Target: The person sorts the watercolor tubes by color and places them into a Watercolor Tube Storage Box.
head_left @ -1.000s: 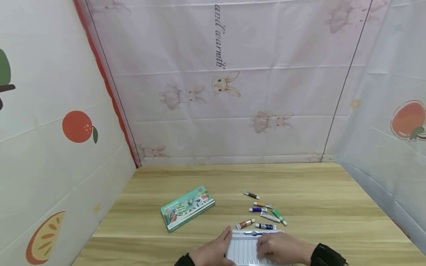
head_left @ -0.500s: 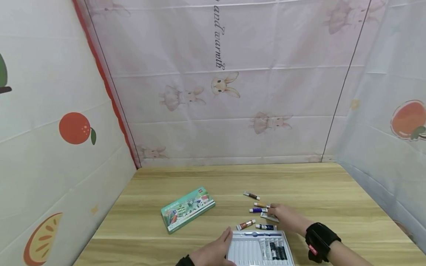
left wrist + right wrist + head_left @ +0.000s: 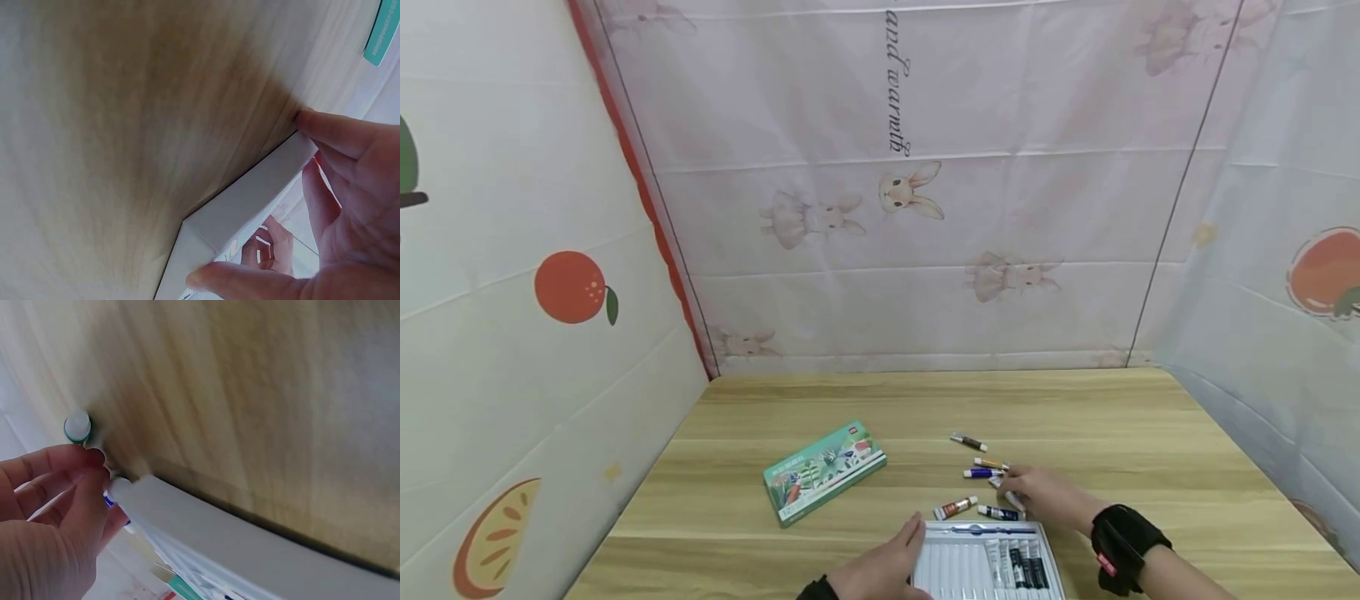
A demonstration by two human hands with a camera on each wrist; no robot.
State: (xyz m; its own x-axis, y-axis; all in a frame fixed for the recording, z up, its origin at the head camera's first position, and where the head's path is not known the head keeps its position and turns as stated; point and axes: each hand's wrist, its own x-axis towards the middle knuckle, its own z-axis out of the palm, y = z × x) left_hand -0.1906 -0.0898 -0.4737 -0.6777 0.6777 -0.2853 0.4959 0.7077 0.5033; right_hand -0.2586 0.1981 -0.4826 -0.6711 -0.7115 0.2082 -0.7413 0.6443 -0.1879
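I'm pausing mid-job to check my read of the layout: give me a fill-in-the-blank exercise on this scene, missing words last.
All as seen in the head view:
1. The person's left hand grips the ____ edge of the white, ridged plastic tray.
2. The small navy paint tube lies to the ____ of the small reddish-brown paint tube.
3. The wide band behind the person's right hand is ____ in colour.
4. The flat, teal cardboard box lies to the ____ of the tray.

Missing words: left; right; black; left.
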